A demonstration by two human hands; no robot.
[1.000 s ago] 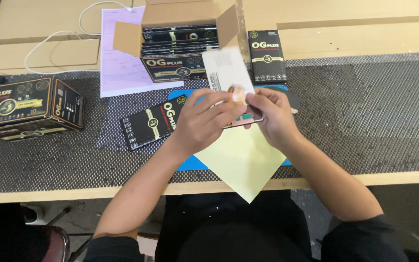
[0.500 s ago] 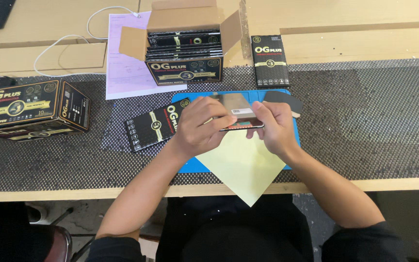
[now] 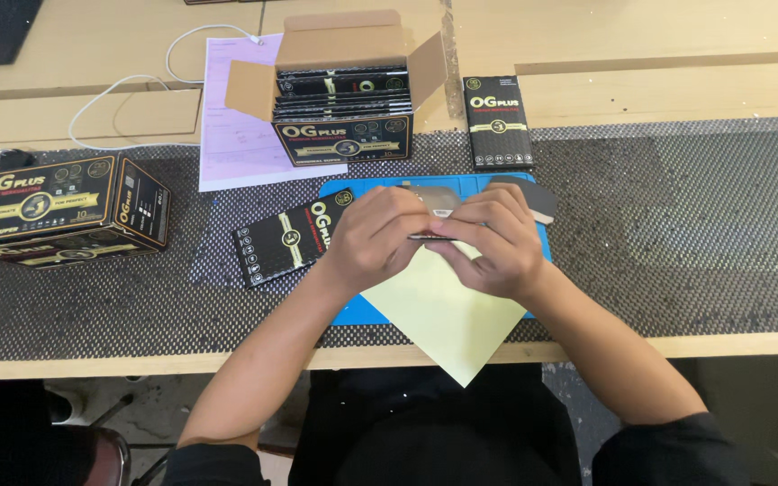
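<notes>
Together, hands [image 3: 443, 238] around a thin plate [image 3: 434, 202]

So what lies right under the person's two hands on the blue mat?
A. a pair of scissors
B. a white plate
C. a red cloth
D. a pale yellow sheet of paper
D: a pale yellow sheet of paper lies on the blue mat beneath the left hand and right hand, one corner hanging past the table edge.
</notes>
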